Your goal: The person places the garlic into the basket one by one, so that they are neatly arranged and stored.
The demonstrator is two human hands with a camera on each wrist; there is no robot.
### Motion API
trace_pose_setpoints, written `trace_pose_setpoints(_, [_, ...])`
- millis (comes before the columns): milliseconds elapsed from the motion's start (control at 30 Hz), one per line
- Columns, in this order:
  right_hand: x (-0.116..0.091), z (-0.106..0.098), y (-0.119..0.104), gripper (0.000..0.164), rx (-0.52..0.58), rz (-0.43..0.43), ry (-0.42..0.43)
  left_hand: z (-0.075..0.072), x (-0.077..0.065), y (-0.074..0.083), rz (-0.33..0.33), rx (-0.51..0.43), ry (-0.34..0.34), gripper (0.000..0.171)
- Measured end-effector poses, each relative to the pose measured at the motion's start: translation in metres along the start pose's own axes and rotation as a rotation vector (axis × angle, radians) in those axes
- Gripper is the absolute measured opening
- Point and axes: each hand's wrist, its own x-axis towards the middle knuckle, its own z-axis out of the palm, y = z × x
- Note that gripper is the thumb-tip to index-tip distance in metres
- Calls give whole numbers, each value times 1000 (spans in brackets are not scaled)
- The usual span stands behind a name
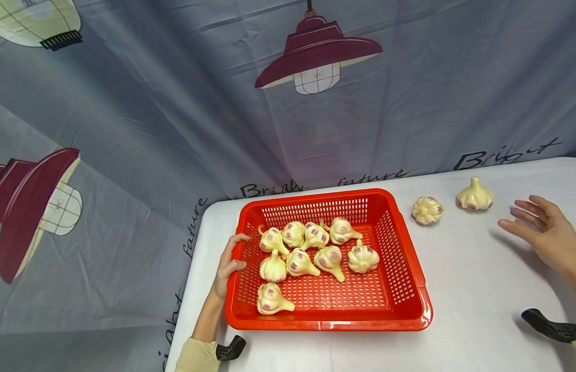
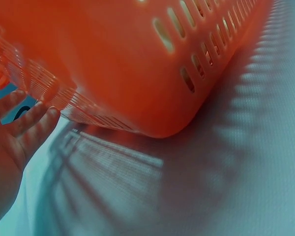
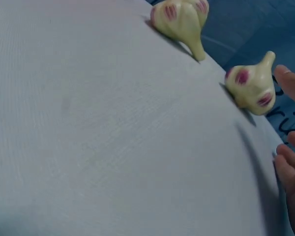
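A red plastic basket [image 1: 329, 325] with slotted walls holds several garlic bulbs [image 1: 329, 261], cream with purple streaks. My left hand [image 1: 228, 266] grips its left rim, thumb and a finger reaching over the edge; in the left wrist view other fingers [image 2: 37, 128] lie along the outer wall. On the white table to the right are two more bulbs: a garlic bulb [image 1: 427, 210] on its side near the basket, and an upright garlic bulb [image 1: 475, 195]. My right hand [image 1: 543, 232] hovers just right of the upright one, fingers spread and holding nothing. The right wrist view shows this garlic bulb [image 3: 253, 83] beside the fingertips.
The white tabletop [image 1: 473, 289] runs under the basket and out to the right. A grey-blue curtain [image 1: 199, 103] printed with lamps and lettering hangs along the table's back and left edges. Black wrist straps [image 1: 553, 328] show at both forearms.
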Motion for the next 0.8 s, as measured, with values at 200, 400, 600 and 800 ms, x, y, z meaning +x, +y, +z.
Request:
trace_pose_setpoints(200, [9, 17, -4, 97, 23, -8, 38, 0, 1, 0, -3, 4, -2, 57])
trace_pose_setpoints(400, [30, 28, -19, 103, -2, -29, 19, -1, 1, -1, -3, 15, 6, 57])
trace_pose_setpoints(600, [48, 36, -32, 106, 5, -37, 0, -1, 1, -3, -5, 14, 13, 57])
trace_pose_setpoints(800, [57, 41, -35, 101, -18, -30, -10, -1, 0, -2, -11, 22, 17, 57])
